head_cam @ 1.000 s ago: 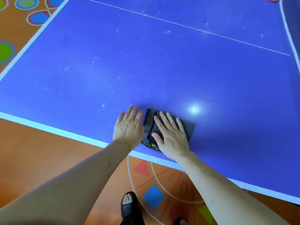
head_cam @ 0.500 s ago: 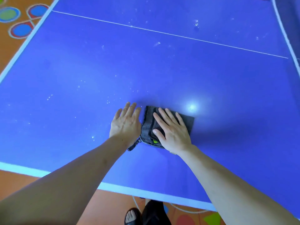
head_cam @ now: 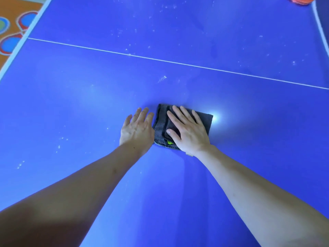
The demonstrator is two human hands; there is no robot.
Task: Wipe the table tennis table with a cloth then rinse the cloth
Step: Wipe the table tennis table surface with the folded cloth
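Note:
A folded dark grey cloth (head_cam: 161, 129) with a small green tag lies flat on the blue table tennis table (head_cam: 249, 139). My right hand (head_cam: 187, 131) presses on it with straight, spread fingers. My left hand (head_cam: 137, 129) lies flat on the table just left of the cloth, its edge touching the cloth's left side. White specks of dust dot the table beyond and to the left of the cloth.
A white centre line (head_cam: 178, 63) crosses the table past the cloth. The table's left edge (head_cam: 26, 32) borders an orange floor with coloured circles (head_cam: 10, 43). A red object (head_cam: 300, 0) sits at the far right corner.
Both hands and the cloth have slid forward from the table's near edge towards the centre line. The near edge and floor have left the view.

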